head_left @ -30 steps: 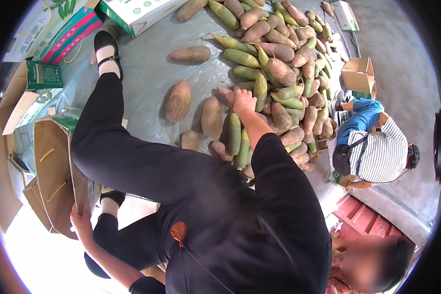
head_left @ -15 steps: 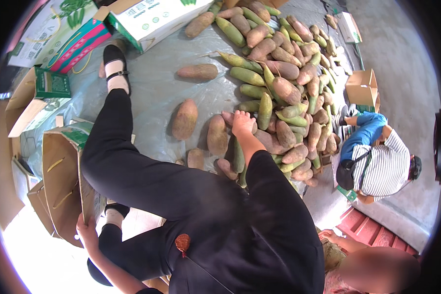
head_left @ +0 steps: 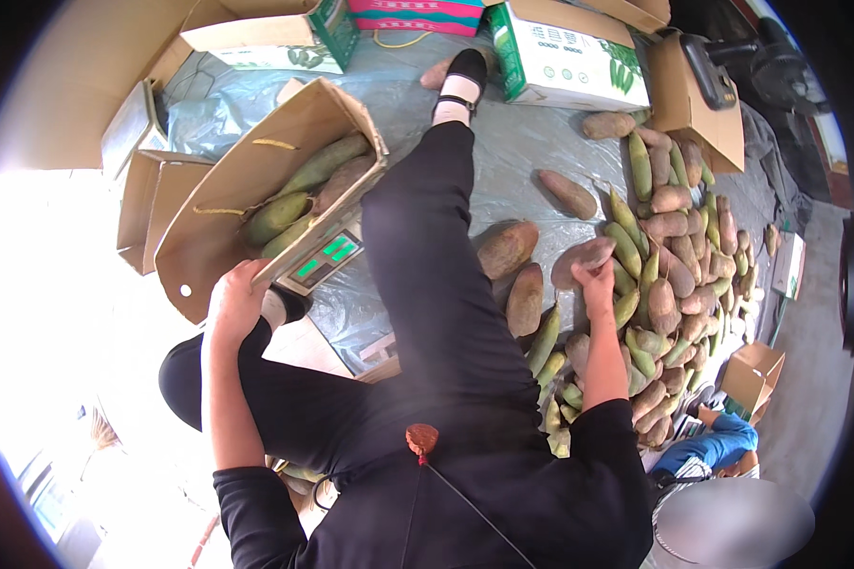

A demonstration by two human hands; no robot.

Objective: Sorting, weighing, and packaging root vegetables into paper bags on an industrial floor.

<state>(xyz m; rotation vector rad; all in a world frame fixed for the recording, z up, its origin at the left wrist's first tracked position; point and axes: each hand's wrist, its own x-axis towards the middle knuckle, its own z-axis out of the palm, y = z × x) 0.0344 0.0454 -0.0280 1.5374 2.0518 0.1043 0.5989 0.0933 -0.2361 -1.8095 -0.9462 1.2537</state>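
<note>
My right hand [head_left: 595,289] grips a brownish-pink radish [head_left: 575,260], fingers and thumb closed about its near side, at the left edge of a big heap of green and pinkish radishes [head_left: 669,308]. My left hand [head_left: 234,302] is closed on the near rim of an open cardboard box [head_left: 188,248]. Several green and brownish radishes [head_left: 280,216] lie inside that box. It stands tilted beside a scale whose green-lit display [head_left: 324,260] shows under its right side. Two loose brownish radishes [head_left: 509,248] lie between my knee and my right hand.
Open cartons [head_left: 273,43] and a white-green box [head_left: 569,64] stand along the far side, with a brown box [head_left: 697,114] at the far right. Plastic sheeting [head_left: 427,218] covers the floor. A person in blue trousers [head_left: 707,446] sits at the lower right, beside a small carton [head_left: 754,377].
The view has swung left, bringing the radishes inside the box into sight. My right hand, earlier reaching at the heap's edge, now has a radish. My left hand stays at the box rim.
</note>
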